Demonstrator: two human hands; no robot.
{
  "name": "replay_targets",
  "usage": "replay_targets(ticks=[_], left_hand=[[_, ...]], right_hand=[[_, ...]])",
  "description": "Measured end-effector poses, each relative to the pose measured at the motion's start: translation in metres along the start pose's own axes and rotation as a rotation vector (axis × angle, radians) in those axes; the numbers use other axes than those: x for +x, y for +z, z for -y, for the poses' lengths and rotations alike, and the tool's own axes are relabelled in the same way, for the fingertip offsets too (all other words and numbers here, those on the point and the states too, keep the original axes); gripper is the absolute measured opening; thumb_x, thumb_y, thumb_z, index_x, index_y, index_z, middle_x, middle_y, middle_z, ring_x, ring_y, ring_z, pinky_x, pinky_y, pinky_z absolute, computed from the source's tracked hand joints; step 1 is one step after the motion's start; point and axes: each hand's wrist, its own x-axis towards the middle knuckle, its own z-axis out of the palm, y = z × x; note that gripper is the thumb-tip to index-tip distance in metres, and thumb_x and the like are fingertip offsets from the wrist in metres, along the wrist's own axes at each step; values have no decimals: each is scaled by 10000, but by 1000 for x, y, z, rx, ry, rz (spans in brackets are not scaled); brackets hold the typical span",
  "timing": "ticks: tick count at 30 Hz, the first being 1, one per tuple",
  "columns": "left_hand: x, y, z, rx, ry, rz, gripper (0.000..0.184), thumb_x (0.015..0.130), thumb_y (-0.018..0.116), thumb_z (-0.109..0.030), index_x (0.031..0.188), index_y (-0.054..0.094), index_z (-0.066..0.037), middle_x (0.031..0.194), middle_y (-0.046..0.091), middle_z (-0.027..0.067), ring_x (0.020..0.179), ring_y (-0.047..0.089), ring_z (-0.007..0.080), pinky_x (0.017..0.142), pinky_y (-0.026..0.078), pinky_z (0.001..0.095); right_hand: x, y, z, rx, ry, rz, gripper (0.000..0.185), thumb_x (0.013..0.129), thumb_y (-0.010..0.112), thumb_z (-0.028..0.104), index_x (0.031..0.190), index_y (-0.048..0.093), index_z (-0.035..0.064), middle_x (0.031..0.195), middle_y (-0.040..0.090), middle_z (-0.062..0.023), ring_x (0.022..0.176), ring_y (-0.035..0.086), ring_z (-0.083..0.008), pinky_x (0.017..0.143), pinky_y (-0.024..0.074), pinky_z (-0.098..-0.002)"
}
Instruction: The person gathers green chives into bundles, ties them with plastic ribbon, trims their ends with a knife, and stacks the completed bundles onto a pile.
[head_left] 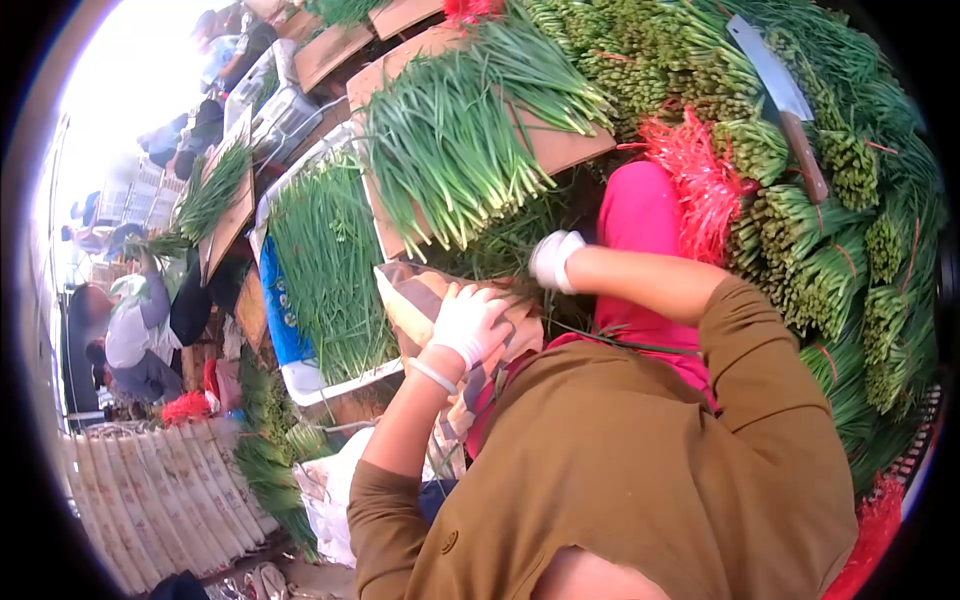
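My left hand (468, 325), in a white glove, lies on the checked cloth (405, 290) over my lap, its fingers stretched out. My right hand (556, 262), also gloved in white, is beside my pink trouser knee (635, 210), by loose green leaves (510, 245) in the dark gap under the board. Its fingers turn away from view, so any hold is hidden. Just beyond both hands, long chives (455, 140) with pale stalk ends lie spread on a tilted brown board (560, 150).
Left of me stands a white crate (340, 385) full of chives. Tied bundles (790, 225) are heaped on the right, with a large knife (775, 80) on top. Red plastic strips (695, 185) hang near my knee. Other people (140, 325) work at the far left.
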Motion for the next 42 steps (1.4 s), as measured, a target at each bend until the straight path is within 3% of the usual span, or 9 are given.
replay_targets(ticks=[2,4,7,10,16,20,25,35,42], left_hand=[[5,17,-5,-132,125,5,290,767,592,-352,963,682,-158,1036,637,59,1059,549,271,943,373,486],[12,7,-20,-197,147,248,332,745,604,-363,990,685,-154,1036,647,63,1025,570,268,917,401,427],[26,25,-23,-341,187,-33,331,747,597,-339,987,683,-129,1011,655,69,1005,582,272,884,427,423],[26,10,-46,-474,154,-66,316,744,605,-315,970,678,-107,999,657,83,987,586,296,862,445,424],[5,9,-14,-84,169,152,304,774,627,-301,976,686,-81,917,652,166,905,617,319,848,467,402],[28,-12,-10,-453,132,-25,260,794,587,-264,907,669,-44,884,643,175,859,610,359,767,498,399],[100,-48,-59,-715,139,-189,255,783,610,-209,954,655,-26,876,645,159,838,630,317,779,494,378],[205,-41,-120,-367,200,-171,357,767,651,-243,1084,631,-81,1079,605,159,1005,597,320,889,474,395],[191,-66,-143,-199,110,333,361,803,588,-376,973,690,-74,958,676,167,925,636,329,837,488,416]], right_hand=[[-24,7,36,102,-112,181,279,777,575,293,951,721,132,1036,690,-90,880,666,-257,730,522,-402],[8,54,23,-401,-37,125,384,836,525,323,1137,623,106,1180,617,-70,1072,555,-223,856,437,-423],[-7,28,-8,-765,73,170,509,876,510,359,1287,556,61,1327,539,-103,1247,468,-282,939,376,-491],[-20,-21,-31,-147,144,151,410,828,577,307,1119,650,27,1206,607,-149,1104,565,-327,937,407,-485],[-147,-1,-30,-336,-74,-149,305,823,570,353,1002,710,150,1138,637,-52,1131,532,-269,961,405,-505],[-266,-114,-14,304,354,109,270,810,572,324,868,713,101,917,678,-103,907,635,-290,746,505,-485],[-310,-84,-71,348,236,-780,246,857,583,297,927,666,77,911,664,-117,852,634,-295,766,501,-390],[-330,-60,-61,561,182,-929,174,839,631,177,973,670,74,914,663,-107,876,640,-281,779,508,-364],[-332,-60,-65,645,182,-798,178,839,631,131,993,663,48,965,666,-111,908,639,-270,807,500,-354]])
